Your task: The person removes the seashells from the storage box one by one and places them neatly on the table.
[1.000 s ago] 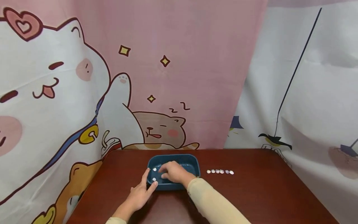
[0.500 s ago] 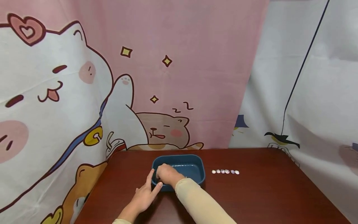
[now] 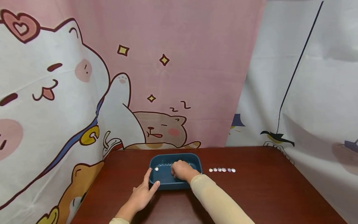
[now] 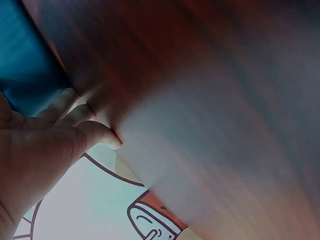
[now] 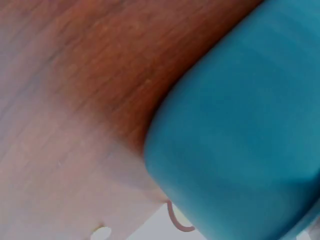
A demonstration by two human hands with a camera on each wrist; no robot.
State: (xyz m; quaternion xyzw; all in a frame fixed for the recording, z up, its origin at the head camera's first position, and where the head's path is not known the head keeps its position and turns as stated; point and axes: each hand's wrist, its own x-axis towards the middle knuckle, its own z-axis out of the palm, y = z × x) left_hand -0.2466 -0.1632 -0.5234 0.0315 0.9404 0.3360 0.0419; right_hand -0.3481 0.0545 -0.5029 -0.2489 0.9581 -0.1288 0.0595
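Note:
A blue rectangular basin (image 3: pixel 175 187) stands on the table. My left hand (image 3: pixel 141 196) is at its left end, fingers spread, with a fingertip at the rim and the thumb at the front left corner; in the left wrist view the fingers lie against the blue wall. Just inside that end sits one small white shell (image 3: pixel 156 169). My right hand (image 3: pixel 183 171) is inside the basin near its middle, fingers curled and pointing down, pinching a second small shell that the fingers hide. The right wrist view has the basin's outer wall, not the fingers.
To the right of the basin, several small white and purplish shells (image 3: pixel 219 170) lie in a row on the dark red-brown table (image 3: pixel 251 193). A cartoon-printed curtain (image 3: pixel 195 77) hangs behind the table's back edge.
My right hand moved to the basin's left front, closed its fingers there, then came back right to the middle. The front one of two shells is gone from its spot. My left hand stays put.

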